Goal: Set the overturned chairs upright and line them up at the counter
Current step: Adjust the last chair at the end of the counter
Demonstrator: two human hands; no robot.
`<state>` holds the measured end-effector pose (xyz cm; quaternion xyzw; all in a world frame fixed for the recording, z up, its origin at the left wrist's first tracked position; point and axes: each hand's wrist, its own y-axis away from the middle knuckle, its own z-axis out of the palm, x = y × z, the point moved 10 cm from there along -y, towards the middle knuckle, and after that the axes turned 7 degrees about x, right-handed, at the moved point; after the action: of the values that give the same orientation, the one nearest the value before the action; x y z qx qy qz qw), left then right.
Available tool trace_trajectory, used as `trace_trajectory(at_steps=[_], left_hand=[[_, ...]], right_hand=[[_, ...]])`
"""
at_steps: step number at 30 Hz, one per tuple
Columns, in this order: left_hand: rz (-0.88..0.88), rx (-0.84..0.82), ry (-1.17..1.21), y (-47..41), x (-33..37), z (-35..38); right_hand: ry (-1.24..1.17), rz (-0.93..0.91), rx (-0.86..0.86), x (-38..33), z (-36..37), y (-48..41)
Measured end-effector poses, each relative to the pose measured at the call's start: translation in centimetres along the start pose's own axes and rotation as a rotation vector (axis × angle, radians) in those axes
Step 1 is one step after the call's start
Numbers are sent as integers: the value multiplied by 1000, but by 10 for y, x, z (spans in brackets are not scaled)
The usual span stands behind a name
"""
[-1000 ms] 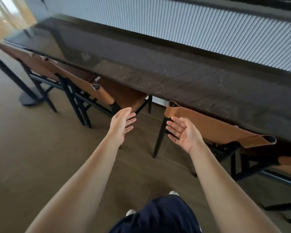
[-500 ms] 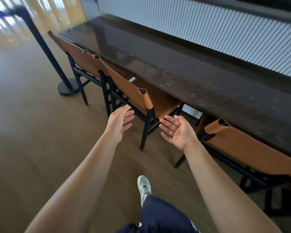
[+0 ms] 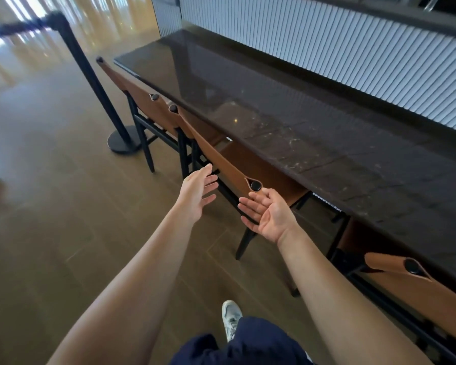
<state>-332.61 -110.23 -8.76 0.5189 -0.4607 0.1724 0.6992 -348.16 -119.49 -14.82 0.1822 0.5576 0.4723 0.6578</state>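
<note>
From the head view, both arms are held out toward the middle chair [image 3: 229, 164], which stands upright with its tan sling back against the dark counter [image 3: 287, 119]. The left hand [image 3: 196, 192] is spread open, fingers apart, just short of the back's outer face; nothing is held in it. The right hand [image 3: 270, 214] is turned palm up and open, just below the black end cap [image 3: 256, 185] of the top rail, and whether it touches cannot be told. A far chair [image 3: 137, 93] stands upright beside the middle one, backs nearly touching, and a near chair [image 3: 416, 283] is tucked in at lower right. No overturned chair is seen here, so the work is judged to be at the aligning stage.

If the chair is pushed from one corner only, it is likely to be skewed against its neighbour, or knuckles pinched at the counter edge. A leg could be caught by the shoe [image 3: 231, 318] stepping close.

The floor [image 3: 50, 206] is brown plank-pattern, smooth and glossy. A stanchion post [image 3: 90, 80] stands near the far chair, and a ribbed white wall [image 3: 327, 48] is seen behind the counter.
</note>
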Motion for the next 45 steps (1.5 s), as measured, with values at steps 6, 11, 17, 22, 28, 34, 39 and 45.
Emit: trace_trajectory(at_steps=[6,11,17,22,28,34,39,45], left_hand=[[-48,-4,-7,-42,13,3],[-86,-39,-53,-90,26,12],[-144,-154,-130,-158,39,22],[-226,-237,-187,-206,50,32],[-350,-212,-275,-238,39,35],[-434,-197,-183,-259,44,40],[-501,-194,-124,-259,40,48],[-535,-238,-79,-220,16,78]], right_hand=[[-1,81,30,4,25,-29],[-89,99,96,4,47,-52],[-393,89,192,0,78,-82],[-658,55,280,-7,91,-100],[-813,11,459,1,81,-110],[-990,-82,578,-6,68,-121],[-1029,-133,628,0,54,-114],[-994,-209,696,-14,1,-92]])
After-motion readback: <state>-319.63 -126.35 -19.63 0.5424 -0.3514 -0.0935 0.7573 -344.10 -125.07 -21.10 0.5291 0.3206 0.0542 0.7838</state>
